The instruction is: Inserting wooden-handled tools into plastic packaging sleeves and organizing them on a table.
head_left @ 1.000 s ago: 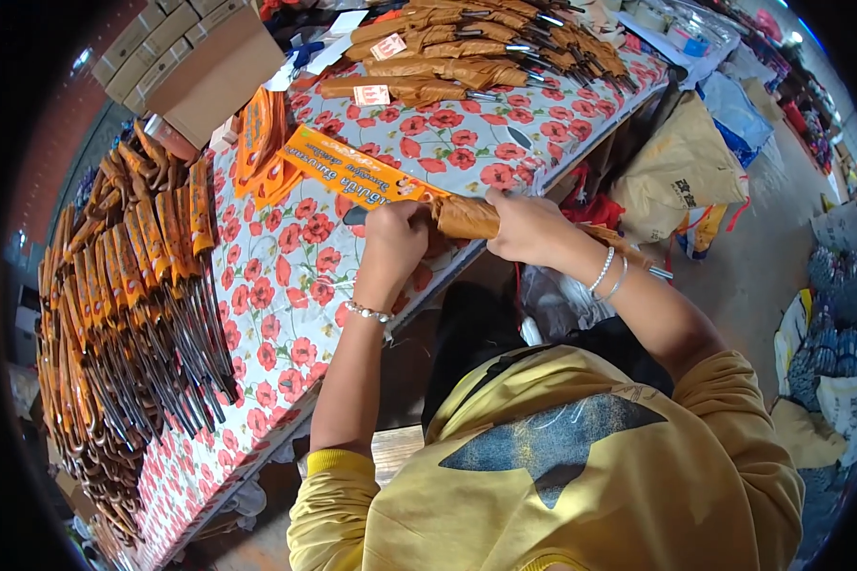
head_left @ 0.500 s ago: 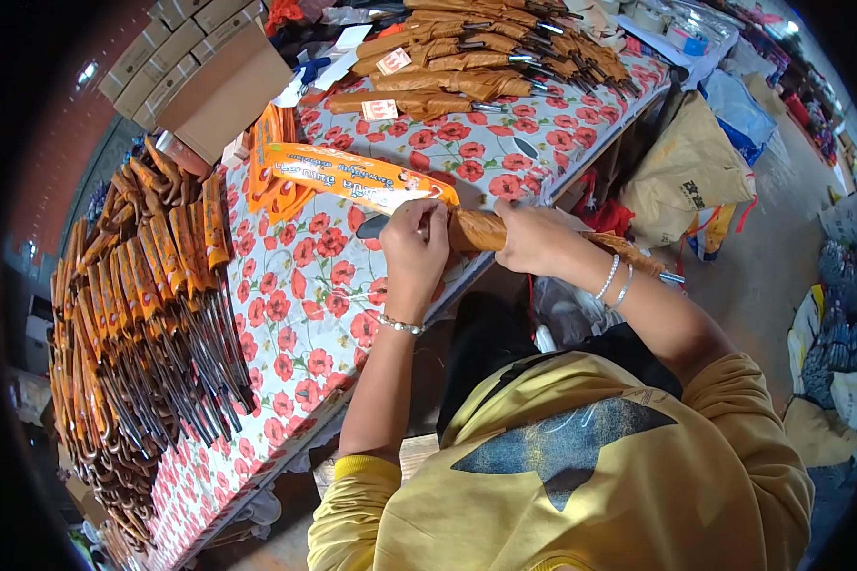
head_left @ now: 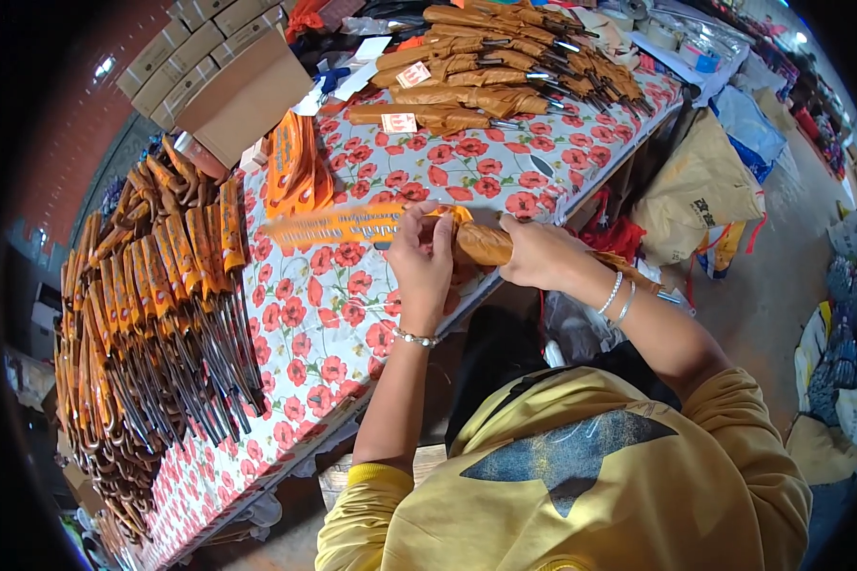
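A folded brown umbrella (head_left: 481, 244) lies across the table's near edge, its metal tip pointing right past my right forearm. My right hand (head_left: 541, 252) is closed around its wrapped cloth. At the umbrella's left end, my left hand (head_left: 421, 255) pinches a long orange printed sleeve (head_left: 328, 228). The sleeve's free end stretches left over the table and is smeared by motion. How far it goes round the umbrella is hidden behind my fingers. A stack of similar orange sleeves (head_left: 295, 167) rests beyond it.
Brown folded umbrellas (head_left: 476, 86) are piled at the back of the flowered table (head_left: 300, 319). Many sleeved umbrellas with curved handles (head_left: 162, 276) lie along its left side. Cardboard boxes (head_left: 248, 100) stand back left. A tan sack (head_left: 700, 190) is off the right edge.
The sleeve's free end has swung down toward me, from slanting up and away to nearly level. Both hands keep their grip near the same spot, while the whole view has shifted slightly.
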Available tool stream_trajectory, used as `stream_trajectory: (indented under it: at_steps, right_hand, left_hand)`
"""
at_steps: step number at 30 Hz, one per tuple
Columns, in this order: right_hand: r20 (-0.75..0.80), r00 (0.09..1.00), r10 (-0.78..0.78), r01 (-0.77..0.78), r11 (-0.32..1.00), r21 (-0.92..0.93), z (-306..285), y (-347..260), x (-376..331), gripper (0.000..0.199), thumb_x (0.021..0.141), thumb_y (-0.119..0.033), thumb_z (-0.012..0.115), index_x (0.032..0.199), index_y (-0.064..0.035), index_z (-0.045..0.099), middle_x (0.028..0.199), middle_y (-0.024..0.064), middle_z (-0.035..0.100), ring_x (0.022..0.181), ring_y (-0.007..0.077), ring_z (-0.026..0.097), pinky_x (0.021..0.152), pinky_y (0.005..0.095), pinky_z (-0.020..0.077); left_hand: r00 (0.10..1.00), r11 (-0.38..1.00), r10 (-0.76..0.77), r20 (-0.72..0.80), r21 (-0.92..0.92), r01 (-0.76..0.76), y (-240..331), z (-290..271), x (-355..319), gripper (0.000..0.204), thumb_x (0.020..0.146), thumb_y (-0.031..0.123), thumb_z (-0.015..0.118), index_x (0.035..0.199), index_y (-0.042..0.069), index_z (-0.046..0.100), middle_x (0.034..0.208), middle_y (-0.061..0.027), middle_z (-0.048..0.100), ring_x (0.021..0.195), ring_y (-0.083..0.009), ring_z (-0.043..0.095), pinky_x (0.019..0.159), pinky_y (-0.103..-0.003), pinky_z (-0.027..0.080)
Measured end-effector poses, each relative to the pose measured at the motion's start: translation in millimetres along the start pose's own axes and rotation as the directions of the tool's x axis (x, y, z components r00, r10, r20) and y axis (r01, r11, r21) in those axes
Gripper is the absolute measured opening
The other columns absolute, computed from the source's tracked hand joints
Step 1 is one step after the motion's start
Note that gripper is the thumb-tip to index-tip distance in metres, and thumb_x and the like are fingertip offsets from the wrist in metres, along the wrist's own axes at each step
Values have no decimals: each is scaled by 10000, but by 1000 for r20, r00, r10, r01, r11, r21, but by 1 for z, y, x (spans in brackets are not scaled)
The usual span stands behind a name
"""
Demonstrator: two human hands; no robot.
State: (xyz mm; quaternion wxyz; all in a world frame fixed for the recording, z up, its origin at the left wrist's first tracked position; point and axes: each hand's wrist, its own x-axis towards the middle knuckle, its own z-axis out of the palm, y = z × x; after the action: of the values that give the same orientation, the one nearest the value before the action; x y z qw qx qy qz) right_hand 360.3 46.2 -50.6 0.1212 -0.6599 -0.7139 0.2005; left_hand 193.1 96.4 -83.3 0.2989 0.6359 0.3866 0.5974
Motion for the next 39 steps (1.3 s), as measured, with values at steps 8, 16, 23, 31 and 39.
stream_trajectory:
  at_steps: [8, 16, 23, 31, 39]
  right_hand:
    - [-39, 999, 30, -30, 1000, 1, -7, -6, 0, 454, 705, -226, 660, 1042, 18, 479, 876, 234, 641, 891, 398, 617, 792, 470, 477]
    - [-70, 998, -9, 10, 1000, 7, -6, -12, 3, 490, 698, -257, 690, 1067, 1, 498, 876, 236, 642, 911, 415, 607, 811, 487, 466]
    - [12, 1000, -14, 9, 954, 300, -19, -13, 6, 421, 659, -232, 700, 973, 11, 559, 729, 152, 634, 604, 289, 620, 560, 374, 497]
    - [293, 955, -53, -103, 865, 490, -34, -14, 22, 380, 616, -236, 716, 868, 16, 585, 609, 86, 577, 430, 154, 533, 379, 280, 415]
    - [111, 984, -142, 78, 891, 448, -26, -8, 29, 341, 631, -259, 714, 790, 20, 597, 548, 63, 543, 392, 140, 511, 351, 266, 407]
  left_hand:
    - [917, 878, -372, 146, 377, 296, 23, -24, 19, 223, 856, 172, 678, 953, -21, 626, 788, -60, 635, 627, -113, 559, 585, -268, 474]
    - [873, 827, -364, 325, -318, 463, 12, -17, 6, 295, 921, 249, 590, 1053, -15, 590, 991, -69, 632, 909, -152, 594, 815, -303, 478]
    - [799, 523, -364, 479, -605, 601, 11, -11, -3, 377, 963, 294, 505, 1219, 18, 496, 1169, -76, 584, 1063, -187, 570, 934, -351, 440]
    - [853, 410, -388, 349, -763, 499, 3, -5, -11, 398, 925, 309, 578, 1200, 30, 511, 1090, -67, 614, 1006, -176, 587, 902, -342, 445]
    - [883, 506, -307, 354, -726, 466, -9, -4, -13, 436, 935, 308, 551, 1232, -6, 491, 1203, -90, 584, 1098, -188, 552, 960, -358, 410]
